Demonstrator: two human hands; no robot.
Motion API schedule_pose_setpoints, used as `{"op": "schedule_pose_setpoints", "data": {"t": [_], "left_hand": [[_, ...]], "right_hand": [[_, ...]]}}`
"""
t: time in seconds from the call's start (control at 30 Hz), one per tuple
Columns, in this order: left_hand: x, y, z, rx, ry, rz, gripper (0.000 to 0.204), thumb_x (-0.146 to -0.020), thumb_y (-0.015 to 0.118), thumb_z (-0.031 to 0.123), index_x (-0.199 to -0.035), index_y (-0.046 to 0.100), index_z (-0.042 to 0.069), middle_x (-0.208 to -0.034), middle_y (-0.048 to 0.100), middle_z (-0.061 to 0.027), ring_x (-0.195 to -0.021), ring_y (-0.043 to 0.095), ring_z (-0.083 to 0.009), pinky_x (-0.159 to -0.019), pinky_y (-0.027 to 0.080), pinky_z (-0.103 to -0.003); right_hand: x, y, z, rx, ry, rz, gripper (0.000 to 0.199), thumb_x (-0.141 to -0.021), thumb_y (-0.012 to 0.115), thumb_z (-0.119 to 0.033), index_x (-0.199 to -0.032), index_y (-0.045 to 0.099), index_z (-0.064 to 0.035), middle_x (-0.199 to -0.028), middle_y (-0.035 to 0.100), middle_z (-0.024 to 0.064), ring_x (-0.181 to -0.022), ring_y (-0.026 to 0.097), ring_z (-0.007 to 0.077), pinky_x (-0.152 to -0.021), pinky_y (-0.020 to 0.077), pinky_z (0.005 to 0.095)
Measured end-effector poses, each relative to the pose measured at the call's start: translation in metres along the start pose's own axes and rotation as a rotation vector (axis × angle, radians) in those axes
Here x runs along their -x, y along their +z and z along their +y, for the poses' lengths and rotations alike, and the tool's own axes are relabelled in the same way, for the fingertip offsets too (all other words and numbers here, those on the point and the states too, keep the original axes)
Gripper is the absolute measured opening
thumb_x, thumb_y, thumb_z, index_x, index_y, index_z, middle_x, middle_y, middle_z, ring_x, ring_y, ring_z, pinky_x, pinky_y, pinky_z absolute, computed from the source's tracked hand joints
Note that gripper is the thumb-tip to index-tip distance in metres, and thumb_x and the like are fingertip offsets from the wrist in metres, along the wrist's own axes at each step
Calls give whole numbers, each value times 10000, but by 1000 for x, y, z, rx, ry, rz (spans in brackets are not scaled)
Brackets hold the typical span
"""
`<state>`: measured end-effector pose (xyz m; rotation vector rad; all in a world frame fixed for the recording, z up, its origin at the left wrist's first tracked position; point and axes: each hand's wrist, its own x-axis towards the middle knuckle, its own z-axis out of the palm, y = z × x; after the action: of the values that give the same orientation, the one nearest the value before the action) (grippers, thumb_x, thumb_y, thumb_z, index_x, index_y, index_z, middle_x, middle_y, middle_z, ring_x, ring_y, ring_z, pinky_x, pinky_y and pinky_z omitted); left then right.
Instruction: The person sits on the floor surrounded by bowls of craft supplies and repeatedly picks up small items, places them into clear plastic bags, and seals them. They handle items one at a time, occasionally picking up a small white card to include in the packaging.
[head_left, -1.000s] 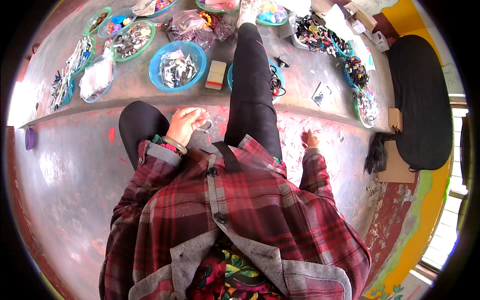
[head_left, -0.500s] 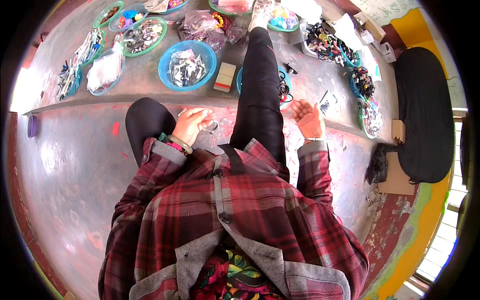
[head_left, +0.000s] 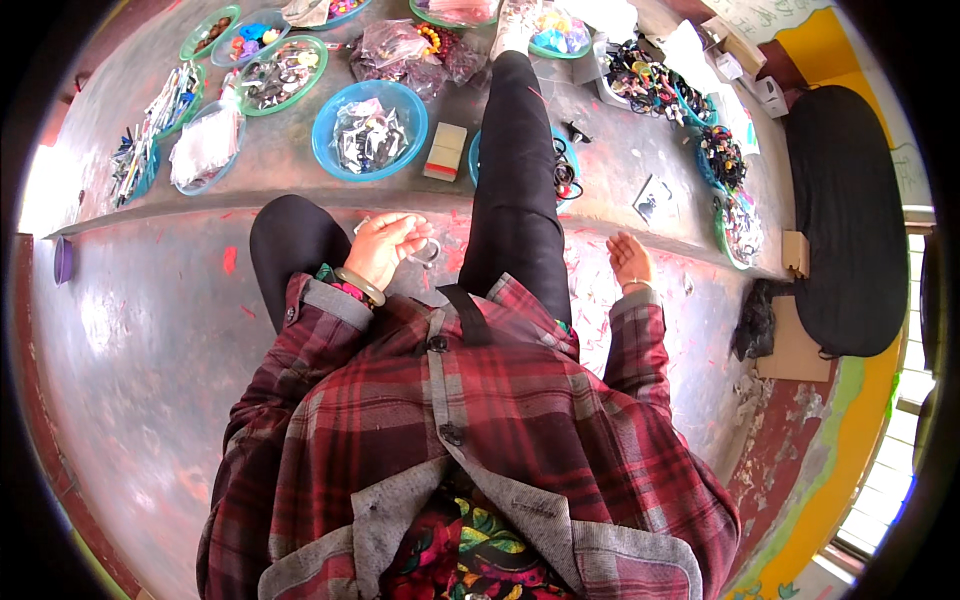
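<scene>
My left hand (head_left: 388, 246) rests between my legs in black trousers and grips a small clear ring-shaped piece (head_left: 428, 252) with its fingers. A pale bangle sits on that wrist. My right hand (head_left: 631, 262) hovers open, palm up, beside my outstretched right leg (head_left: 520, 170), holding nothing. I wear a red plaid shirt (head_left: 470, 430). Just ahead stands a blue bowl (head_left: 330, 135) with small dark and clear bits.
Several green and blue bowls (head_left: 275, 70) of beads and trinkets spread across the grey floor ahead. A small tan block (head_left: 446, 152) lies by the blue bowl. A black cushion (head_left: 840, 210) lies at the right, with a dark bundle (head_left: 755, 318) near it.
My right hand rose from the floor beside my leg and turned palm up, then shifted slightly outward. The left hand stayed in place with the small piece.
</scene>
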<state>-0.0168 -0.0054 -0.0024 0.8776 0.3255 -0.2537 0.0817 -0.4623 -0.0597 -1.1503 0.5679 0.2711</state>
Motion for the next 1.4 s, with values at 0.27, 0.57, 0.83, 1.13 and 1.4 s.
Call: {"op": "schedule_pose_setpoints", "data": {"t": [0.27,0.57,0.83,1.13,1.4], "left_hand": [[8,10,11,172,72,7,206,-881,465,122,-983,548,-37,-988,590,-177,-913,587,-244,-762,479,-294],[9,14,11,197,149,54,206,-890,454,118,-1003,543,-29,-1007,584,-154,-923,578,-207,-745,466,-262],[4,14,5,186,121,9,201,-888,463,126,-1008,550,-10,-1000,589,-115,-907,578,-188,-674,455,-239],[4,15,11,125,13,66,193,-859,527,134,-998,568,6,-931,594,-56,-783,560,-102,-614,456,-215],[3,11,3,65,-3,66,173,-847,536,87,-967,582,-28,-910,588,-65,-789,567,-117,-661,484,-216]], "right_hand": [[88,228,-3,278,-88,-602,257,-810,576,-122,-1046,555,-23,-922,621,69,-815,594,133,-639,440,217],[92,280,72,363,-103,-696,117,-762,646,-89,-862,631,-30,-759,611,-14,-637,501,46,-564,385,185],[87,275,75,316,-137,-655,24,-766,628,-41,-785,627,-27,-687,583,-14,-578,476,48,-540,374,180],[85,273,75,335,-133,-673,24,-764,634,-57,-763,631,-33,-682,579,-24,-580,464,39,-534,370,183],[89,274,77,324,-112,-676,30,-764,634,-55,-754,622,-29,-665,567,-25,-572,458,38,-522,362,181]]}}
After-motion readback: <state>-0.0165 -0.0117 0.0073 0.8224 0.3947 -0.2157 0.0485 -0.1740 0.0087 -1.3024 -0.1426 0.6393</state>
